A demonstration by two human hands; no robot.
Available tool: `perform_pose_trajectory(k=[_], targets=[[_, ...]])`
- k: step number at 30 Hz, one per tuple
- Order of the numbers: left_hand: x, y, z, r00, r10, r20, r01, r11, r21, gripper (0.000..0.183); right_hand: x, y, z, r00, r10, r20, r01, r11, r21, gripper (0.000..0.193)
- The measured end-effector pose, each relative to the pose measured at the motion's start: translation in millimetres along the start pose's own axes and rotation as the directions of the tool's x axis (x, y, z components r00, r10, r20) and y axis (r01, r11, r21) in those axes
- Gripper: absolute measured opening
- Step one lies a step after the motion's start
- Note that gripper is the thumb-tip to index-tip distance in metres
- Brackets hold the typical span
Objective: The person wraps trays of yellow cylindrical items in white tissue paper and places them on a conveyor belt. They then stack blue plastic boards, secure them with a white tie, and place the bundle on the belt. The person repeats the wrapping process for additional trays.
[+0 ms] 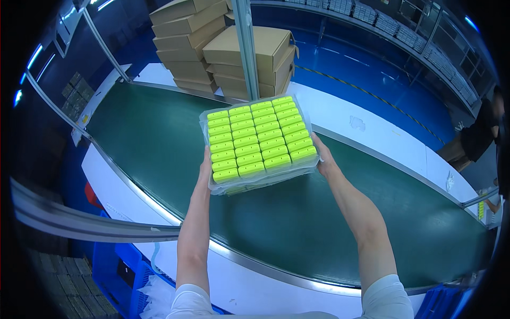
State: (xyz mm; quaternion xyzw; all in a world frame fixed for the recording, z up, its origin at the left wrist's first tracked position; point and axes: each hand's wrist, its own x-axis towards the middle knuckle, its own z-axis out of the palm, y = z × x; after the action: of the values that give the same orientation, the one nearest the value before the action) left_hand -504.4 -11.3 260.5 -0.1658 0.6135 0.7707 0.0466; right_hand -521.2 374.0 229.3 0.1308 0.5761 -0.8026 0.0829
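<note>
Both of my arms reach forward over a green conveyor belt [297, 228]. Between my hands is a translucent plastic tray [249, 182], filled with rows of bright yellow-green blocks [271, 134]. Further layers show under its near edge, so it may be a stack of trays. My left hand [205, 166] grips the left side, its fingers mostly hidden behind the wall. On the opposite side my right hand [325, 155] is closed on the tray's right edge. The tray is slightly turned and seems to be held above the belt; whether its underside touches anything cannot be told.
Cardboard boxes [249, 48] are stacked beyond the belt, behind a metal post [245, 53]. White ledges [382, 133] run along the belt. A blue crate [119, 276] stands at lower left with white plastic beside it. Another person [475, 135] is at far right.
</note>
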Motion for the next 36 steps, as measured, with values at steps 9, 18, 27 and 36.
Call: perform_pose_trajectory(k=[9, 18, 27, 36], targets=[[17, -41, -33, 0.969, 0.166, 0.183, -0.057, 0.87, -0.489, 0.057, 8, 112, -5, 0.981, -0.055, -0.184, 0.094, 0.972, 0.214, 0.064], [-23, -38, -8, 0.967, 0.024, 0.253, 0.109, 0.861, -0.497, 0.055, -19, 114, -6, 0.987, -0.024, -0.159, 0.047, 0.988, 0.144, 0.072], [5, 12, -27, 0.876, -0.299, 0.379, 0.408, 0.878, -0.25, 0.054, -169, 80, 18, 0.862, 0.298, -0.41, -0.146, 0.92, 0.363, 0.045], [-40, 172, -59, 0.601, -0.574, 0.557, 0.745, 0.654, -0.13, 0.058, -342, -110, 195, 0.696, 0.415, -0.586, -0.13, 0.875, 0.466, 0.041]])
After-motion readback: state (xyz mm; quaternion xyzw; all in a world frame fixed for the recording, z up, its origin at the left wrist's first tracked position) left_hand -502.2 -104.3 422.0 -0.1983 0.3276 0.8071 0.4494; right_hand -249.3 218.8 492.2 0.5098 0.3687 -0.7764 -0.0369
